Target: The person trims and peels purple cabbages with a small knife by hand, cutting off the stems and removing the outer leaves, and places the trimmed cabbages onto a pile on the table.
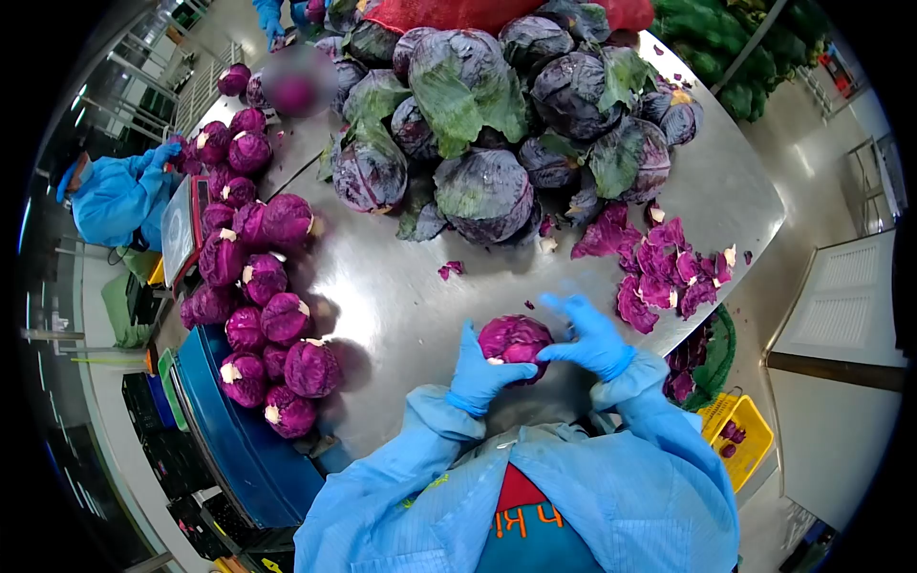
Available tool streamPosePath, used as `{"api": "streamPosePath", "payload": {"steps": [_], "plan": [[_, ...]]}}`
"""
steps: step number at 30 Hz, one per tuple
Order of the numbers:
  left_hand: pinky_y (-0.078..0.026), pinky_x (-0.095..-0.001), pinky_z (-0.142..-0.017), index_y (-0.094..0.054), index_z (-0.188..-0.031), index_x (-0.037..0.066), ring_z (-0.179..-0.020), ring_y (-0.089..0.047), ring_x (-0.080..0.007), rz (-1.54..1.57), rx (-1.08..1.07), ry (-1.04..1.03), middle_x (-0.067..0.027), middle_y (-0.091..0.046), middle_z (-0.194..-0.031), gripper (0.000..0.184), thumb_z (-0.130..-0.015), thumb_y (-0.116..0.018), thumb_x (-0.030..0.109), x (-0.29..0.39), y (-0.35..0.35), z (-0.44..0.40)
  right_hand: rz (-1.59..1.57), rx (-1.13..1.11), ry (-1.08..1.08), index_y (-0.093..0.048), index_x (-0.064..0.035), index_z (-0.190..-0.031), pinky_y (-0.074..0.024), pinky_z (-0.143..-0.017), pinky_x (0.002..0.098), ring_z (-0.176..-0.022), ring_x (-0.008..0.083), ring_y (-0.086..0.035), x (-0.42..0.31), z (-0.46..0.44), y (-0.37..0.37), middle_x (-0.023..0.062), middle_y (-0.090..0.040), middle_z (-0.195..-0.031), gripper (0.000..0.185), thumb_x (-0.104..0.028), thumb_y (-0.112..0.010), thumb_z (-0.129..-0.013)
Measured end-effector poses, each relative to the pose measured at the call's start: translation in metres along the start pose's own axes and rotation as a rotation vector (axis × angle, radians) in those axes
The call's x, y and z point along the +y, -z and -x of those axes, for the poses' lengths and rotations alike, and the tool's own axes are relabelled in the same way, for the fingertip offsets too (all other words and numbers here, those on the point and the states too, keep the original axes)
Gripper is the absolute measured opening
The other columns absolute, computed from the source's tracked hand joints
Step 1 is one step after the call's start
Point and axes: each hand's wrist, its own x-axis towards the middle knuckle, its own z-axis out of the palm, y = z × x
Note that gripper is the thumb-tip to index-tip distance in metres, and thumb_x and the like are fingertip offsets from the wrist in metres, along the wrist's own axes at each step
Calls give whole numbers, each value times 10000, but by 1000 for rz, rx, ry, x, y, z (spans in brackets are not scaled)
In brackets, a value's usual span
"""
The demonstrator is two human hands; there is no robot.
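Note:
A peeled red cabbage (516,342) is in front of me near the table's front edge, its pale stem end toward my left thumb. My left hand (484,374), in a blue glove, grips it from the left with the thumb across its near side. At its right side is my right hand (592,340), also gloved. Its thumb reaches the cabbage while the other fingers are spread away from it, slightly blurred. Torn purple cabbage leaves (669,272) lie in a loose heap to the right. A small leaf scrap (451,270) lies farther off on the left.
Untrimmed cabbages (482,191) pile up at the back of the steel table (401,315). Peeled red cabbages (263,279) line the left side near a scale (181,229). A blue bin (244,430) and a yellow crate (740,435) flank the table. A co-worker (119,201) stands far left.

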Motion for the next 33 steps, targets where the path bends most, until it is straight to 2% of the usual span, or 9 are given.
{"api": "streamPosePath", "payload": {"steps": [5, 9, 12, 17, 18, 21, 25, 31, 33], "plan": [[-506, -342, -926, -285, -1403, -48, -1135, -558, -248, 295, 161, -30, -162, -522, -1267, 1011, -611, -887, 132, -25, -12, 2, -220, -12, 163, -631, -128, -1255, -484, -792, 298, -866, 188, -576, 36, -12, -18, 68, -582, -975, 447, -169, -743, -824], [-502, -355, -943, -487, -1297, 23, -1098, -592, -229, 569, 30, 34, -98, -610, -1187, 673, -695, -787, 21, -17, -17, 1, 22, 190, 181, -676, -62, -1057, -477, -579, 286, -623, 154, -571, 26, -17, -26, 22, -594, -754, 195, -156, -663, -887], [-468, -387, -992, -460, -1326, 24, -1124, -577, -243, 669, -42, 78, -106, -586, -1227, 706, -703, -787, 73, -20, -4, -2, -652, 396, -390, -665, -77, -934, -402, -444, 263, -480, 114, -509, 27, -12, -36, -16, -534, -620, 129, -203, -647, -910], [-353, -558, -1090, -341, -1438, 114, -1305, -432, -335, 1213, -265, 324, -148, -435, -1418, 875, -709, -795, 279, -49, 24, 6, -1171, 1029, -641, -638, -139, -905, -340, -413, 263, -464, 82, -447, 42, -1, 21, -15, -526, -623, 70, -207, -638, -919], [-262, -695, -1076, -257, -1488, 196, -1368, -309, -426, 1245, -335, 274, -157, -311, -1506, 959, -716, -761, 460, -69, 26, 4, -952, 986, -441, -642, -130, -974, -385, -474, 261, -542, 93, -498, 97, 9, 34, 0, -566, -699, 74, -175, -631, -916], [-234, -752, -1040, -244, -1500, 226, -1359, -285, -484, 1500, -512, 158, -165, -277, -1524, 970, -727, -684, 613, -63, 26, 4, 239, 999, -113, -610, -103, -1205, -483, -721, 257, -849, 136, -608, 145, 29, 73, 47, -645, -998, 299, -77, -599, -907], [-205, -796, -1015, -268, -1490, 233, -1369, -253, -497, 1531, -538, 149, -158, -269, -1526, 1006, -676, -701, 634, -37, 29, -4, 700, 852, 123, -584, -153, -1289, -492, -867, 335, -1016, 273, -616, 58, 11, 74, 111, -619, -1180, 508, 39, -557, -819], [-322, -694, -1041, -301, -1469, 171, -1330, -289, -535, 1434, -402, 236, -195, -336, -1474, 911, -744, -708, 541, -11, 20, -16, 908, 369, -335, -569, -367, -1264, -41, -1049, 746, -1398, 371, -296, 97, -15, 64, 3, -483, -1429, 427, -214, -573, -866], [-345, -680, -1034, -320, -1460, 170, -1312, -332, -523, 1375, -315, 296, -188, -363, -1460, 883, -753, -699, 538, 4, 17, -13, 809, 355, -450, -539, -375, -1292, -81, -1023, 771, -1403, 397, -270, 110, -9, 75, -2, -433, -1470, 435, -251, -576, -877]]}}
